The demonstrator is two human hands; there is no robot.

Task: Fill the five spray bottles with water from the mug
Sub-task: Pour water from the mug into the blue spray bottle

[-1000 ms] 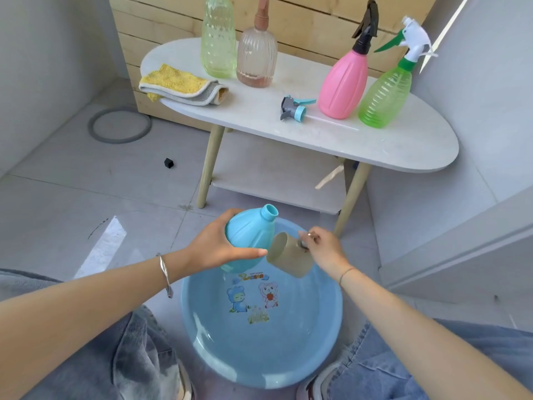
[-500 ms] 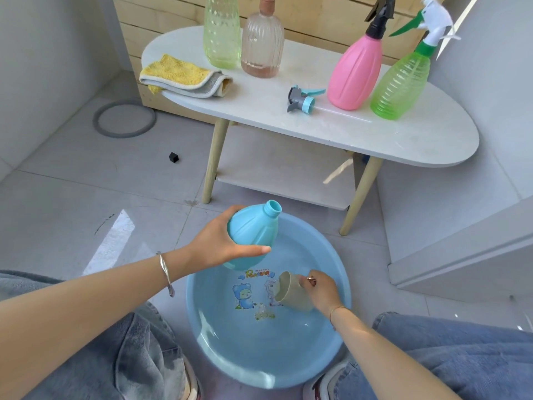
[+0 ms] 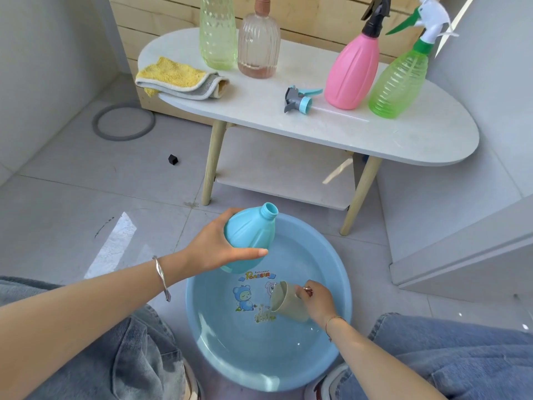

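Observation:
My left hand (image 3: 214, 249) grips an uncapped blue spray bottle (image 3: 251, 232), tilted, over the far rim of a blue basin (image 3: 196, 321) of water. My right hand (image 3: 317, 301) holds a beige mug (image 3: 285, 301) by its handle, tipped on its side low in the basin's water. On the white table (image 3: 403, 137) stand a pale green bottle (image 3: 217, 33), a clear pink bottle (image 3: 258, 44), a pink spray bottle (image 3: 353, 67) and a green spray bottle (image 3: 399, 79). A loose blue spray head (image 3: 298, 100) lies between them.
A folded yellow cloth (image 3: 178, 79) lies on the table's left end. The table has wooden legs and a lower shelf (image 3: 282, 174). A grey ring (image 3: 124, 121) and a small black cube (image 3: 172, 159) lie on the tiled floor. My knees flank the basin.
My right hand has lowered the mug from beside the blue bottle's mouth down into the basin's water. My left hand keeps holding the blue bottle in place.

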